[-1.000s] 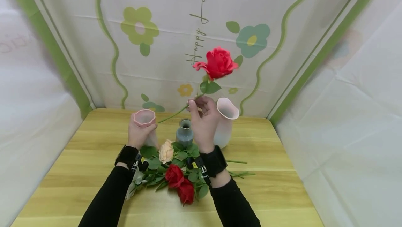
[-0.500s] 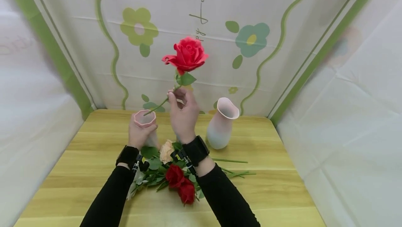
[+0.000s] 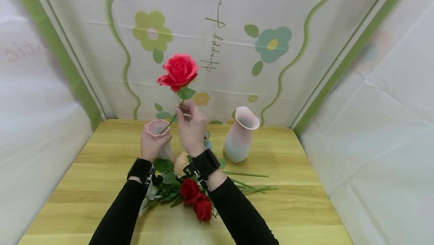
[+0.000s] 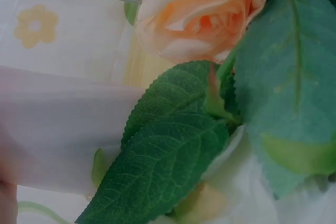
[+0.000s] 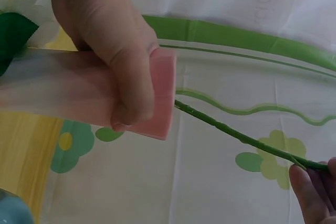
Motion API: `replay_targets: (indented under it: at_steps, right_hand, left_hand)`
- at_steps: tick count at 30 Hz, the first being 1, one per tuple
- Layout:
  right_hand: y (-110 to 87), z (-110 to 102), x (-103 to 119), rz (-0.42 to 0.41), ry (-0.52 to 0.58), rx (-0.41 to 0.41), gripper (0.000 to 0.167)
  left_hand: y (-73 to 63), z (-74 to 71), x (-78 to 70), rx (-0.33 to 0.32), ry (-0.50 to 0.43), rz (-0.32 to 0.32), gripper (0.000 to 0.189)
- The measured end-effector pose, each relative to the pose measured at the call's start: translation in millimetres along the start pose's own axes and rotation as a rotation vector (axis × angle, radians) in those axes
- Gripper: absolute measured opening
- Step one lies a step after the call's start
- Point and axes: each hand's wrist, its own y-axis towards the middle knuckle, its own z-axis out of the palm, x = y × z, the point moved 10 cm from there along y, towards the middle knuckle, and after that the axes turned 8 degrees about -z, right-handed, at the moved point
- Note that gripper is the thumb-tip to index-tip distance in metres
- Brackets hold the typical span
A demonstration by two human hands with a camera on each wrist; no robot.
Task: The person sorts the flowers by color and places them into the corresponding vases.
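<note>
The red rose [image 3: 179, 71] is up in the air, bloom highest, its stem [image 5: 236, 132] slanting down so that the lower end sits inside the mouth of the pink vase [image 5: 63, 80]. The person's right hand [image 3: 193, 130] has that stem pinched between thumb and fingertips, a little below the leaf [image 3: 186, 93], while the fingers of the left hand [image 3: 152, 147] are wrapped around the vase just under its angular rim. I can't tell whether the vase's base rests on the tabletop [image 3: 84, 196]; flowers hide it. The rose looks light to me, its stem thin and fairly stiff, perhaps with some bend, so a gentle pinch should do. Bare stem seems the place to hold; the petals look soft and would crumple if squeezed. The vase appears smooth-walled, possibly slippery and breakable, so a wrapped grip near the top makes sense, fingers clear of the opening. Two more red roses [image 3: 196, 198] and a peach rose [image 4: 205, 19] lie in a leafy heap nearer the person. A wavy-mouthed vase [image 3: 239, 143] stands to the right, with a blue-grey one [image 3: 207, 139] partly hidden behind the right hand.
</note>
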Motion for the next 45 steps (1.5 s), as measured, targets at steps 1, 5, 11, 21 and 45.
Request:
replay_targets:
  at_steps: [1, 5, 11, 21, 45]
  right_hand:
    - [-1.7, 4.3, -0.8, -0.002, -0.003, 0.028, 0.016]
    - [-7.3, 21.0, -4.5, 0.017, -0.016, 0.139, 0.017]
    - [-15.8, 46.7, -7.9, -0.004, -0.103, 0.267, 0.019]
    - [-30.3, 78.8, -20.5, 0.047, -0.226, 0.475, 0.025]
    - [-54.1, 47.2, -39.8, 0.283, -0.1, 0.349, 0.032]
  left_hand:
    - [-0.5, 0.1, -0.6, -0.001, 0.005, -0.009, 0.069]
    - [-0.2, 0.8, -1.5, -0.001, 0.025, -0.015, 0.068]
    - [-0.5, -1.0, -4.1, -0.009, 0.069, 0.058, 0.065]
    - [10.8, -3.0, -6.3, 0.01, 0.087, 0.219, 0.026]
    - [17.1, 3.6, 16.7, 0.058, -0.255, 0.018, 0.062]
